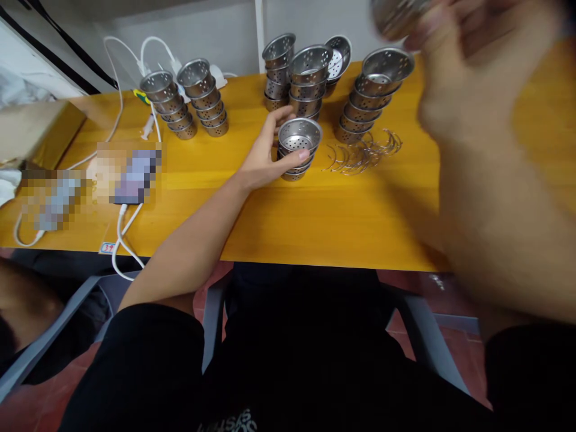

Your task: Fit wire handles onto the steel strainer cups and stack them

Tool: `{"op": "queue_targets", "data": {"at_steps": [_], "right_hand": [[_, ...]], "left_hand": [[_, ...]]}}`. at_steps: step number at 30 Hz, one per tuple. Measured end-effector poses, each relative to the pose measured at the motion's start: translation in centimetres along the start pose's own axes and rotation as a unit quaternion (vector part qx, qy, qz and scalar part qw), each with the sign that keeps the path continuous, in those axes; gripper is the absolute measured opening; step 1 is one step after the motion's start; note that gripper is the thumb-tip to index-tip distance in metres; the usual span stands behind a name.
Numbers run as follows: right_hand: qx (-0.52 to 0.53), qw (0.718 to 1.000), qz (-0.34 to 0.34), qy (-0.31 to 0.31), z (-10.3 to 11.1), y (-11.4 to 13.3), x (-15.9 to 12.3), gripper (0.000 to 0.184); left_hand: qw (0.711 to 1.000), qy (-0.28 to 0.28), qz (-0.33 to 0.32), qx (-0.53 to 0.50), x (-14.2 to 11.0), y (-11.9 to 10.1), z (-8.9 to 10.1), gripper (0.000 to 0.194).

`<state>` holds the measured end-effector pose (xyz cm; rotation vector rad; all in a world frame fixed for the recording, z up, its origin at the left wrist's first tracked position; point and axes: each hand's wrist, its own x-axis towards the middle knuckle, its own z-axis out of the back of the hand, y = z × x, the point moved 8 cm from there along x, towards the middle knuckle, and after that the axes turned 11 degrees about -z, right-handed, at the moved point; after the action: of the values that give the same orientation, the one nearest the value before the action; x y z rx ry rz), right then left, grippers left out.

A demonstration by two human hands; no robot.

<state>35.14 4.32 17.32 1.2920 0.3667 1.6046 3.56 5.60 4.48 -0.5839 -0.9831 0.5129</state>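
Note:
A short stack of perforated metal cups stands upright on the table, with my left hand curled round its left side, the thumb across the front and the fingers behind. Raised at the upper right, my right hand is blurred and grips a metal cup, partly cut off by the top edge. Thin curved metal wires lie in a loose heap to the right of the held stack. Just behind them rises a taller, leaning cup stack.
More stacks of cups stand behind my left hand, with a tilted cup beside them. Two further stacks are at the left. Two blurred-out devices with white cables lie on the wooden table. Another person's limb shows at lower left.

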Motion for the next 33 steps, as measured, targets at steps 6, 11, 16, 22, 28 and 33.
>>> {"op": "queue_targets", "data": {"at_steps": [6,11,16,22,28,33], "right_hand": [[0.036,0.987,0.138,0.076,-6.8,7.5,-8.4,0.033],[-0.007,0.99,0.077,0.121,-7.8,6.6,-9.5,0.037],[-0.064,0.982,0.112,0.139,-7.7,6.7,-9.5,0.049],[-0.072,0.973,0.179,0.129,-6.9,7.6,-9.8,0.036],[-0.021,0.974,0.181,0.138,-5.8,7.4,-9.2,0.032],[0.002,0.968,0.173,0.182,-5.6,7.6,-9.2,0.023]], "left_hand": [[0.981,-0.099,-0.128,0.106,0.7,-6.4,1.2,0.103],[0.968,-0.108,-0.191,0.119,1.3,-6.9,1.1,0.093],[0.969,-0.076,-0.2,0.126,1.4,-7.6,1.2,0.108],[0.98,-0.075,-0.161,0.086,1.1,-9.3,0.6,0.101],[0.982,-0.055,-0.134,0.118,1.3,-9.3,0.8,0.087],[0.987,-0.044,-0.079,0.133,1.3,-8.6,1.2,0.096]]}}
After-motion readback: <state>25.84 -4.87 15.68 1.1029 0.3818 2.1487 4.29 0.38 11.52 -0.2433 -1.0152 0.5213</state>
